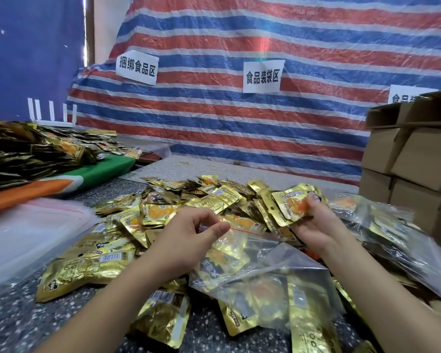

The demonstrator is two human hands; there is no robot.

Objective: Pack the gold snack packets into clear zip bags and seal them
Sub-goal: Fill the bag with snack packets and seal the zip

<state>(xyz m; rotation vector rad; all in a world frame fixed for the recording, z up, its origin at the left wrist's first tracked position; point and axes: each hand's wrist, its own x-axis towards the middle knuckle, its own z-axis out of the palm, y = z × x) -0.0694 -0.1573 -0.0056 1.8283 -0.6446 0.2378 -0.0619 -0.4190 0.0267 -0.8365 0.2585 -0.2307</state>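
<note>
A heap of gold snack packets (189,200) covers the speckled table (10,317) in front of me. My right hand (316,225) grips a small stack of gold packets (289,203) held upright above the heap. My left hand (189,235) pinches the red-striped mouth edge of a clear zip bag (260,271). The bag lies between my hands with a few gold packets showing through it.
A stack of empty clear zip bags (28,233) lies at the left. Filled clear bags (392,233) pile up at the right, below stacked cardboard boxes (413,159). Another packet heap (23,151) sits on a green and orange cloth at far left. A striped tarp hangs behind.
</note>
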